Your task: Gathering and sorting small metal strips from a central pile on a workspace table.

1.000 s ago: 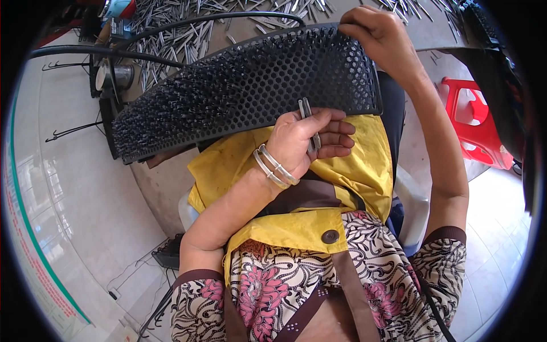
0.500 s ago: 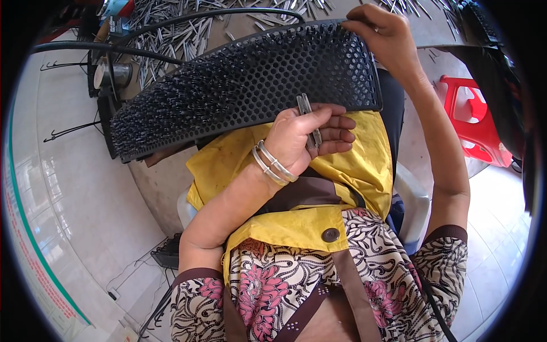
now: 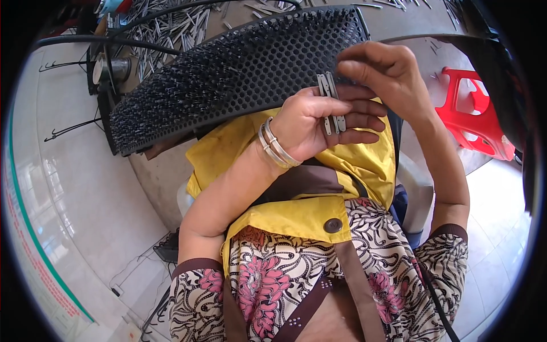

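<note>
Several slim, flat metal strips [image 3: 328, 102] with small holes near their ends lie across my left hand [image 3: 319, 117]. The thumb presses them against its fingers, palm facing up. Just above the strips' upper ends is my right hand [image 3: 387, 74], its thumb and index finger bent with a small gap between the tips. Nothing shows in that gap. Beyond both hands a long, curved black rack [image 3: 268, 80] full of round holes slopes across my lap. Dark thin pieces [image 3: 165, 102] stand crowded in its left part and along the far edge.
Loose metal strips [image 3: 171, 28] are heaped on the table behind the rack. Black cables [image 3: 142, 48] arch over the rack's far left, by a metal can [image 3: 117, 71]. A red plastic stool [image 3: 470, 114] stands at right. Yellow cloth [image 3: 228, 165] covers my lap.
My right hand has come down from the rack's far right corner toward the strips. My left hand has moved slightly right and turned, showing the strips' flat faces.
</note>
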`<move>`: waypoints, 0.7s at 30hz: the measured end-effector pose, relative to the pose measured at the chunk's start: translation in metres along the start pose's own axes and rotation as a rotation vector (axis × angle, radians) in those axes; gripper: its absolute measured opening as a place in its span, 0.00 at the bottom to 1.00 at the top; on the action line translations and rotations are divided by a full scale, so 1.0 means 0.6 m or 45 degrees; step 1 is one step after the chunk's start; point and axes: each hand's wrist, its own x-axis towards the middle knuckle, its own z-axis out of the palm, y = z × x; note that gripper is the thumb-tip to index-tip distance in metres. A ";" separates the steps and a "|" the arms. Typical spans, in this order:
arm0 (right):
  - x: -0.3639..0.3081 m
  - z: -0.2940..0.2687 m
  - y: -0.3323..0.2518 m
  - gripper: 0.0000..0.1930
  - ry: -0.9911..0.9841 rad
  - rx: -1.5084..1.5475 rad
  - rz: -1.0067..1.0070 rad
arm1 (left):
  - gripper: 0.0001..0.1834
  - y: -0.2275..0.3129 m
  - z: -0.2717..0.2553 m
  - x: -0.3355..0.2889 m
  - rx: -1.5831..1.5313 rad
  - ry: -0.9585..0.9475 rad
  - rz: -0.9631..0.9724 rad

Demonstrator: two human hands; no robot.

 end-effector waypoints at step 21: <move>-0.061 0.029 0.010 0.19 0.210 -0.850 -1.114 | 0.13 -0.002 -0.016 0.002 -0.012 0.324 0.120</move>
